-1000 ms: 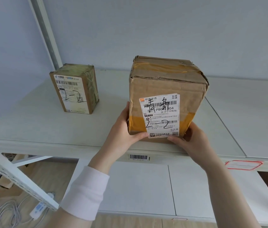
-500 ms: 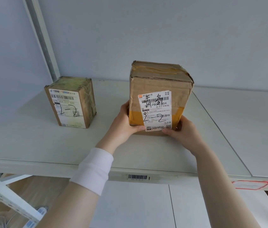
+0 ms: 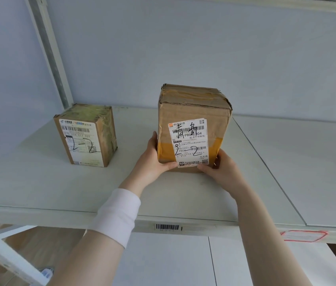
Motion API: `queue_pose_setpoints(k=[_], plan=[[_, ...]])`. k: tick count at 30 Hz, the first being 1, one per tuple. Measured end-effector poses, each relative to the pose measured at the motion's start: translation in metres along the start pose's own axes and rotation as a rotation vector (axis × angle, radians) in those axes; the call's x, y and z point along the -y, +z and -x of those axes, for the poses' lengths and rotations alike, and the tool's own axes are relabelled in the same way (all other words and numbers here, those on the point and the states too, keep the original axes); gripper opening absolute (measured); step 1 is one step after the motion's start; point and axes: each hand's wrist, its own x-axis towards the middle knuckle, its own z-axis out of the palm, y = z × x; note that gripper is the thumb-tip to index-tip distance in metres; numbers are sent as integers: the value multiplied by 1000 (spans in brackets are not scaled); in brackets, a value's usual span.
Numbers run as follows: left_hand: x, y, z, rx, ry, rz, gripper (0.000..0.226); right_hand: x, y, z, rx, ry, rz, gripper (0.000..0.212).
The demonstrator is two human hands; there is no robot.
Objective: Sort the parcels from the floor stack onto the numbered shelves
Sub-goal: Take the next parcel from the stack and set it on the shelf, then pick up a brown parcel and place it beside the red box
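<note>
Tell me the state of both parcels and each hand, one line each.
Larger parcel: upright on the shelf, taped shut, label marked 2-2 facing out.
Smaller parcel: upright, apart to its left, untouched.
Left hand: grips larger parcel's lower left edge.
Right hand: grips its lower right corner.

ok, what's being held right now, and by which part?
The taller cardboard parcel, by its bottom front corners: left hand round the lower left edge, right hand round the lower right.

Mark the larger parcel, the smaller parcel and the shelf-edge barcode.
larger parcel (image 3: 191, 131): head view, on its shipping label.
smaller parcel (image 3: 83, 137): head view, on its front label.
shelf-edge barcode (image 3: 167, 227): head view, middle of bars.
</note>
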Motion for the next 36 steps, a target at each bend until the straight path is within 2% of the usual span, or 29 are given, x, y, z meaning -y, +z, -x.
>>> queue_pose_setpoints(k=[4,6,9,12,17,21,26,30,36], plan=[[0,-1,22,-67,26,9,105,-6,-3,14,-44,23,-38,82],[3,-4,37,-143,50,23,101,-8,-4,28,-72,19,-26,90],[4,-6,72,-268,120,81,77,-10,-9,57,-129,-96,23,82],[-2,-1,118,-362,197,30,49,-13,-14,89,-189,-242,59,68],[2,15,188,-430,204,-64,38,-26,-2,150,-229,-490,128,48],[24,31,242,-426,122,-96,35,-34,18,207,-134,-533,168,43],[59,53,303,-342,-22,-196,35,-68,52,262,88,-365,245,49],[86,73,373,-259,-192,-304,37,-98,81,321,316,-219,346,50],[102,100,481,-103,-510,-422,39,-125,96,404,699,-162,581,53]])
